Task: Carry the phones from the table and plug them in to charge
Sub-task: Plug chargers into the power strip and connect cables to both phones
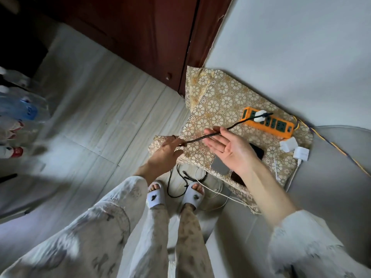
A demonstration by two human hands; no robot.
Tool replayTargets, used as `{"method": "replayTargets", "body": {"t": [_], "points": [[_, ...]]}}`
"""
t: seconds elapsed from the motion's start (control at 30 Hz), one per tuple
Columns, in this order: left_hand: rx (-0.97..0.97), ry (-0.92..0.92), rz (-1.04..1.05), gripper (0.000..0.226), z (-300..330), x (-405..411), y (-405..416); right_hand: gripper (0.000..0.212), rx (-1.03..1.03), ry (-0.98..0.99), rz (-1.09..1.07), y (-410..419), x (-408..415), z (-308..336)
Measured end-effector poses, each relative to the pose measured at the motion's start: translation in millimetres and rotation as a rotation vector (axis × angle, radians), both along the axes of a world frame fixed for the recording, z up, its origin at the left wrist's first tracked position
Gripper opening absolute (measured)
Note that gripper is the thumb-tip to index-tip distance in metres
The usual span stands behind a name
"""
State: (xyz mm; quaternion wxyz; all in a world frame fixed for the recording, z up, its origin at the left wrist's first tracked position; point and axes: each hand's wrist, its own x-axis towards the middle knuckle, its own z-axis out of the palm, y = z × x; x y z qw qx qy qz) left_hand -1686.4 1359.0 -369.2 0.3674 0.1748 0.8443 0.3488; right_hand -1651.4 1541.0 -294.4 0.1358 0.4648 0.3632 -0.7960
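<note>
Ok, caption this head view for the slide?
Left hand pinches a black cable running from the orange power strip; open right hand supports it above phones.

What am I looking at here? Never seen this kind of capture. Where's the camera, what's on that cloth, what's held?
There is no robot. One wide-angle camera sits on a person's head and looks down, so you see their own arms, legs and white slippers.

The left hand pinches a black braided charging cable. The right hand is open, palm up, with the cable lying across its fingers. The cable runs to a white charger plugged into an orange power strip.

The strip lies on a gold floral cloth. Also on it are two loose white plug adapters and, partly hidden under the right hand, a grey phone and a dark phone.
</note>
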Motion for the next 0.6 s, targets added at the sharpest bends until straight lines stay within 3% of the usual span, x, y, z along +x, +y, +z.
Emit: {"method": "replayTargets", "body": {"t": [0.2,0.37,0.47,0.6], "points": [[-0.05,0.119,0.11,0.014,49,-6,-26,0.022,-0.081,0.03,-0.071,-1,28,25],[-0.04,0.215,0.17,0.012,126,-16,-32,0.025,0.218,0.017,0.377,-38,55,48],[0.081,0.007,0.216,0.012,172,-16,-19,0.044,0.393,0.067,0.72,-57,63,67],[0.28,-0.36,0.323,0.011,226,-15,6,0.062,0.473,0.223,0.808,-64,67,90]]}}
